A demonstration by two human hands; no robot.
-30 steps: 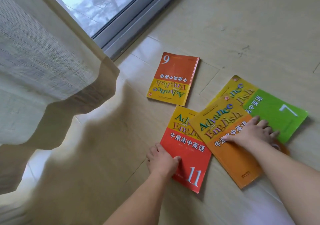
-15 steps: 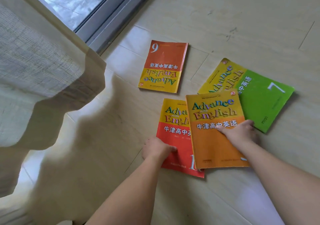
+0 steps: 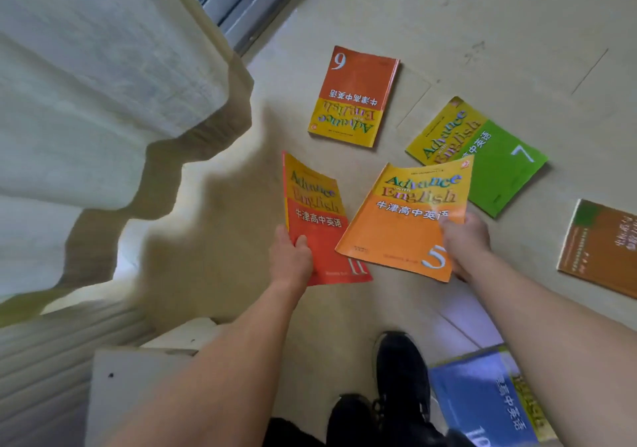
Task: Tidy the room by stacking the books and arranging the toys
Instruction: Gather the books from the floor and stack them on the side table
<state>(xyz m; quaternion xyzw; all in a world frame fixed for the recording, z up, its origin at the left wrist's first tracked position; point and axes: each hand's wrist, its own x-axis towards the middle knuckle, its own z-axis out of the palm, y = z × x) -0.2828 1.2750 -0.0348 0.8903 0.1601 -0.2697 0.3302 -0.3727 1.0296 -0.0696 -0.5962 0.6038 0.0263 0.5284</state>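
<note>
Now the left hand [image 3: 291, 260] grips the red book 11 [image 3: 319, 236] and the right hand [image 3: 465, 239] grips the orange book 5 [image 3: 403, 222], both held above the floor [image 3: 482, 32], gathering underway, next laying one squarely on the other.

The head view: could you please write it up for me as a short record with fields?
left hand: grips the red number 11 textbook, lifted and tilted
right hand: grips the orange number 5 textbook, lifted
on the floor: red-and-yellow number 6 textbook; green-and-yellow number 7 textbook; brown book at right edge; blue book near the black shoe
left side: beige curtain
stacking: not yet done; the two held books are apart
</note>
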